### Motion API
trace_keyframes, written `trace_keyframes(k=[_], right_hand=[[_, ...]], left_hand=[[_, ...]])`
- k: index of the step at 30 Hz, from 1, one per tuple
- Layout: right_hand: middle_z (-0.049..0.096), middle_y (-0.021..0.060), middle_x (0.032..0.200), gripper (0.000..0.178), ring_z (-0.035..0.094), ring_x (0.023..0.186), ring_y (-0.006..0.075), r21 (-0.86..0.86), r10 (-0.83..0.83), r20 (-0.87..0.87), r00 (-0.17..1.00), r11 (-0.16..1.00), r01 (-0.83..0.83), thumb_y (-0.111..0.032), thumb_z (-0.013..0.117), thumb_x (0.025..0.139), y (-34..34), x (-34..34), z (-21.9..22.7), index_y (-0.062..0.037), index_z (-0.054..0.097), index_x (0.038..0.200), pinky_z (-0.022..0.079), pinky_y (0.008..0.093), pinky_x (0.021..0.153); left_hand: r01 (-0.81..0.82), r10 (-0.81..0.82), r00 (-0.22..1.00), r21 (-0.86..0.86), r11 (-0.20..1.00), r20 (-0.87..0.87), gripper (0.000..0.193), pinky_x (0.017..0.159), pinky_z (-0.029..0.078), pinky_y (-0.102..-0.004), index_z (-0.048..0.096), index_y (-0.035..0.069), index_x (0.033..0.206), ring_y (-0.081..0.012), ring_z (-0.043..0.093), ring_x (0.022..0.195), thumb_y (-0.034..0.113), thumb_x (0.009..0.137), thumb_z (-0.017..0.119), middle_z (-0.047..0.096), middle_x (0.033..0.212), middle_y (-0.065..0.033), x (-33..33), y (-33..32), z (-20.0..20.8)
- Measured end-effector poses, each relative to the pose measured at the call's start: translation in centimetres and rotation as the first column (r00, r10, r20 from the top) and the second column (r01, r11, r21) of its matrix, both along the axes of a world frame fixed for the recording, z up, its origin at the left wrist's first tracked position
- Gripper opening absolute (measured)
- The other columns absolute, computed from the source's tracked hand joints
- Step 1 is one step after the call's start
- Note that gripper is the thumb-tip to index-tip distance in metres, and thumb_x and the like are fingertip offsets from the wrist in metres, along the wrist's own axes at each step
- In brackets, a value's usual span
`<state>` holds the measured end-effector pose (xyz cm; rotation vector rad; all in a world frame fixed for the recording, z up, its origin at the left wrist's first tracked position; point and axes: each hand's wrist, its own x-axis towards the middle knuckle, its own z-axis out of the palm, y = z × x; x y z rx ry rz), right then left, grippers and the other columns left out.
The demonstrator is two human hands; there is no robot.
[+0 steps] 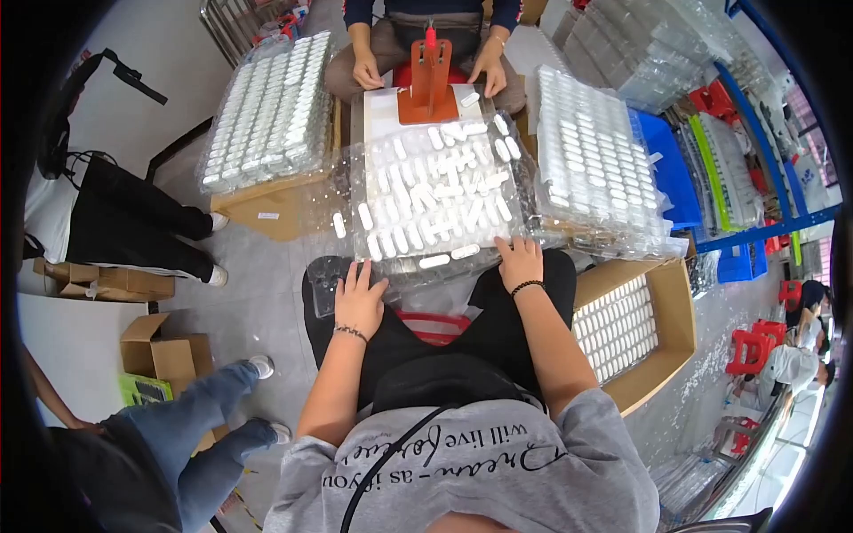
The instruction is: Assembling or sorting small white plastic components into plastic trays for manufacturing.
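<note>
A work surface in front of me is covered by clear plastic (306,218) and heaped with white, capsule-shaped pieces (402,238). Some of them stand in rough rows, others lie loose. At its near left edge rests my left hand (358,300), fingers stretched out and nothing visible in them. My right hand (522,264) lies palm down on the near right corner, its fingers also spread. One loose white piece (434,261) lies at the near edge between my hands. What both palms touch underneath is hidden.
Across from me a person's hands (488,73) flank an orange-red hand press (432,89). Stacked clear trays of white pieces (267,111) stand left, more trays (591,147) right. A cardboard box (675,329) of white pieces sits near my right knee. Two people stand left.
</note>
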<state>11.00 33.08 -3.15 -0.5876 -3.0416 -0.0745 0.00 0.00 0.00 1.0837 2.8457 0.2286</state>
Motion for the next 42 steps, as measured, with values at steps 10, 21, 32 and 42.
trace_keyframes(k=[10, 21, 32, 42], right_hand=[[0.054, 0.0088, 0.102, 0.043, 0.051, 0.103, 0.0305, -0.397, 0.389, 0.159, 0.908, 0.867, -0.302, -0.034, 0.071, 0.071, 0.1, 4.6, 10.1, -0.0137, 0.061, 0.108, 0.045, 0.0426, 0.084], [0.045, 0.0160, 0.135, 0.052, 0.043, 0.121, 0.0353, -0.384, 0.153, 0.016, 0.988, 0.913, -0.135, -0.045, 0.057, 0.084, 0.3, -7.5, 1.3, -0.0129, 0.054, 0.125, 0.034, 0.0490, 0.099], [0.029, 0.0147, 0.146, 0.062, 0.037, 0.126, 0.0348, -0.295, 0.077, 0.173, 0.982, 0.955, -0.023, -0.049, 0.051, 0.086, -2.2, -6.2, 1.0, -0.0146, 0.042, 0.137, 0.025, 0.0488, 0.105], [0.063, 0.0089, 0.097, 0.028, 0.055, 0.097, 0.0320, -0.558, 0.097, -0.078, 0.992, 0.821, -0.124, -0.037, 0.065, 0.077, -2.0, -13.3, 1.8, -0.0172, 0.069, 0.097, 0.044, 0.0432, 0.085]], left_hand=[[0.150, -0.093, 0.903, -0.104, 0.983, 0.420, 0.055, 0.106, 0.026, -0.0557, 0.067, 0.016, 0.108, -0.0316, 0.032, 0.134, 0.047, 0.064, 0.076, 0.038, 0.143, -0.0112, -1.8, -3.9, 9.9], [-0.061, -0.040, 0.979, 0.473, 0.879, 0.201, 0.045, 0.093, 0.043, -0.0399, 0.053, 0.007, 0.119, -0.0349, 0.053, 0.107, 0.021, 0.078, 0.066, 0.054, 0.122, -0.0151, -7.8, 10.5, -0.9], [-0.198, -0.008, 0.939, 0.562, 0.803, 0.343, 0.025, 0.075, 0.049, -0.0399, 0.063, 0.008, 0.100, -0.0313, 0.062, 0.081, 0.011, 0.076, 0.068, 0.063, 0.100, -0.0131, -6.5, 8.5, -5.2], [-0.681, -0.125, 0.635, 0.629, 0.375, 0.762, 0.051, 0.061, 0.048, -0.0217, 0.042, 0.011, 0.135, -0.0104, 0.060, 0.070, -0.003, 0.087, 0.054, 0.054, 0.103, -0.0061, -7.5, 7.5, -6.2]])
